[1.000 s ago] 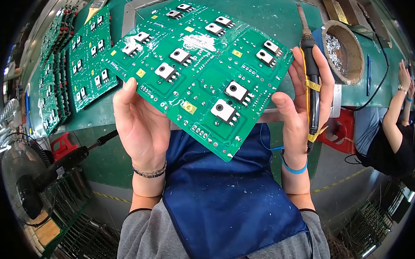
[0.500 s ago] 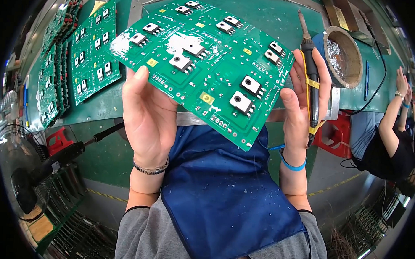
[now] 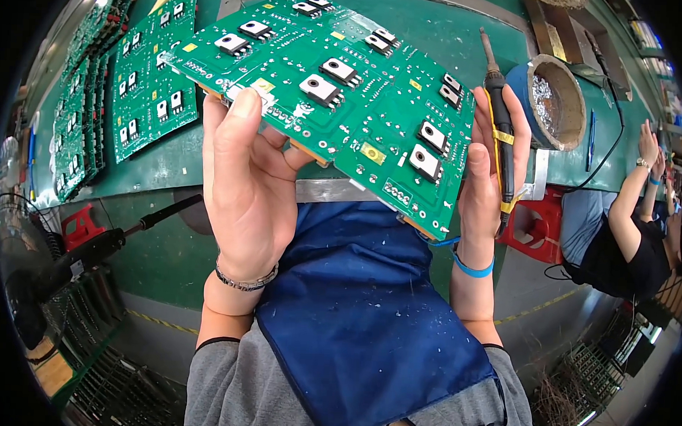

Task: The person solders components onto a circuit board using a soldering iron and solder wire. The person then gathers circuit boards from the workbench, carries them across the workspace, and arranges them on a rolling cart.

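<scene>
Nearest first: blue apron (image 3: 375, 304), below the near corner of the circuit board (image 3: 333, 122). The board, used as landmark throughout, was up off the tabletop (image 3: 452, 40) and tilted, its face with the white packages (image 3: 320, 90) turned toward me.

Left hand (image 3: 252, 183): grip closed on the board's near-left edge, thumb on top, fingers passing underneath. Right hand (image 3: 482, 192): grip narrow around a soldering iron (image 3: 499, 113), just right of the board, metal tip pointing away from me. Right thumb was close to the board's right edge; could not tell whether it touched.

Judgement on handling: the left pinch was best kept at the rim, off the solder points, with the tilt altered slowly so that glare did not hide joints. With the iron in the same hand that flanked the board, its tip needed to stay clear of board and fingers; supporting the right edge with fingers alone seemed safest.

Farther out: a round tub (image 3: 578, 109) of shiny scraps, right of the board beyond the iron; a leaning board (image 3: 146, 92) to its left, stacked boards (image 3: 81, 121) past that. Farthest right, a co-worker's forearm (image 3: 629, 176).
</scene>
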The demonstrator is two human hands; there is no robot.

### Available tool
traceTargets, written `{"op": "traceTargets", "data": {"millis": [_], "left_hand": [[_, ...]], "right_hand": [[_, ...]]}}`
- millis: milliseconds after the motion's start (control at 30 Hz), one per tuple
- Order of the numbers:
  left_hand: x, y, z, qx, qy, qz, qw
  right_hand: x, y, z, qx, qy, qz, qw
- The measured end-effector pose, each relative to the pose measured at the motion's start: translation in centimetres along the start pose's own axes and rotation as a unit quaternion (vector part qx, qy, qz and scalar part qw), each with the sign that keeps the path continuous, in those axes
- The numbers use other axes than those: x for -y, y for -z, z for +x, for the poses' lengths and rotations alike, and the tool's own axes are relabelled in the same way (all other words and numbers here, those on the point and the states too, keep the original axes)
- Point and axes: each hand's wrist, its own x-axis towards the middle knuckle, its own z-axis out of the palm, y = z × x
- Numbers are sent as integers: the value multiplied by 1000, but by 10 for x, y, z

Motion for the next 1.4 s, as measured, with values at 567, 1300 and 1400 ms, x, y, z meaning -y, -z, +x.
{"op": "traceTargets", "data": {"millis": [567,1300,1400], "left_hand": [[-2,-18,-6,-86,-15,85,993],[-2,-11,-11,-82,-26,3,996],[-1,-10,-11,-74,-22,-2,997]], "right_hand": [[3,0,-2,4,1,-2,1000],[9,2,-2,3,11,17,1000],[9,3,-2,0,9,23,1000]]}}
